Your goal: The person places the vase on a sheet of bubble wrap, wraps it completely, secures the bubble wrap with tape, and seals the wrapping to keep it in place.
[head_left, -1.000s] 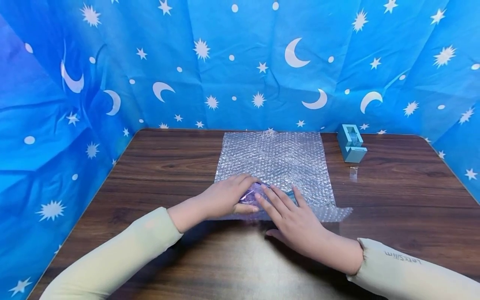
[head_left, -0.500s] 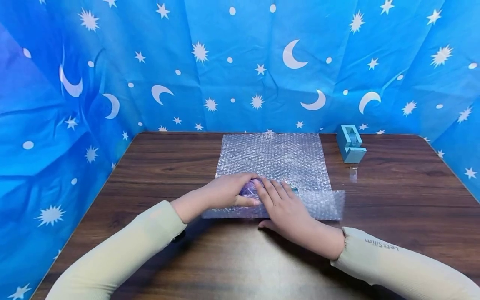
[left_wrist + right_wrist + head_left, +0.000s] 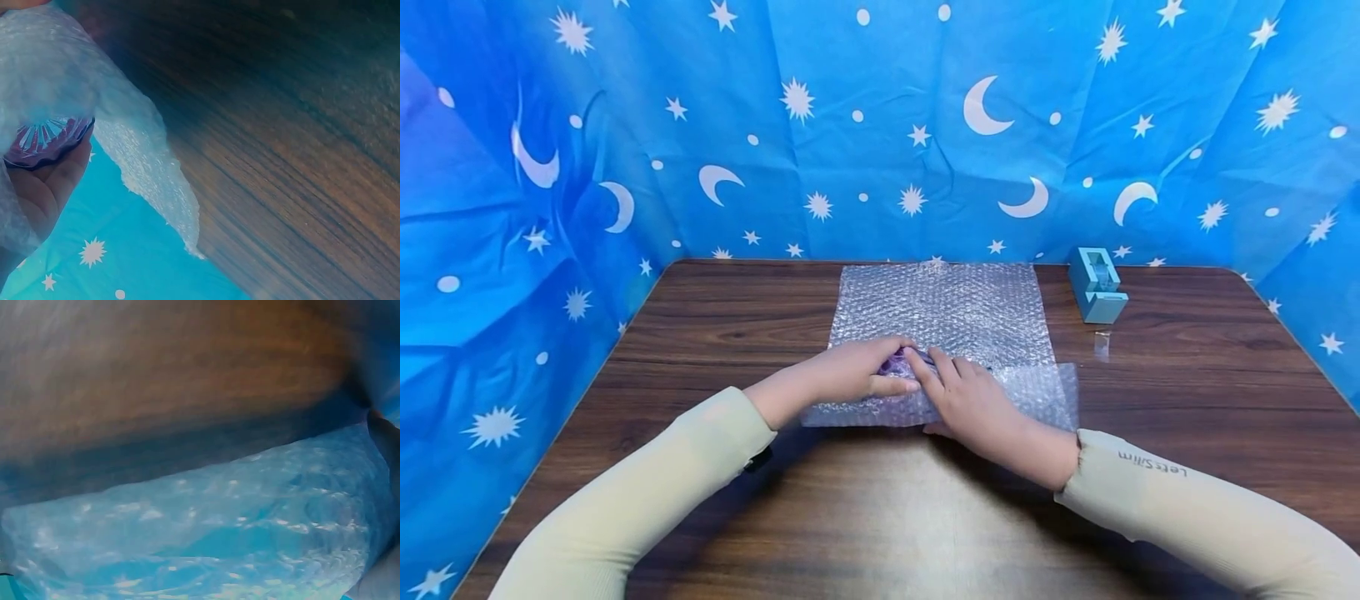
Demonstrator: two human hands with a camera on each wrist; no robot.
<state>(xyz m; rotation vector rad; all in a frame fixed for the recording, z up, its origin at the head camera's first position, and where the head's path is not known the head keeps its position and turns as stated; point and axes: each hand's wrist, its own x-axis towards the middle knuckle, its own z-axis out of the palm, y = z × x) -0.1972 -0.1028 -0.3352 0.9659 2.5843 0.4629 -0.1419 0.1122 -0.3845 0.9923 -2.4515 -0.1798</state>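
A purple, glass-like object point(image 3: 50, 140) with a radial ribbed end lies under a folded-over flap of bubble wrap point(image 3: 940, 304). My left hand point(image 3: 846, 371) grips its left end, fingers curled over the far side and thumb toward me. Over the folded flap, my right hand point(image 3: 977, 412) holds the wrap against the object, its fingers bent across the top. In the right wrist view, the right thumb point(image 3: 382, 434) is at the edge of the bubble wrap. Wrap and hands hide most of the object.
A teal tape dispenser point(image 3: 1097, 285) stands at the back right of the wooden table point(image 3: 737, 308). A short piece of clear tape point(image 3: 1102, 346) lies in front of it. Behind hangs a blue cloth point(image 3: 880, 125) with moons and stars.
Both hands have moved slightly away from me with the object, the right hand also leftward. The near edge of the bubble wrap has folded further over, covering more of the object.
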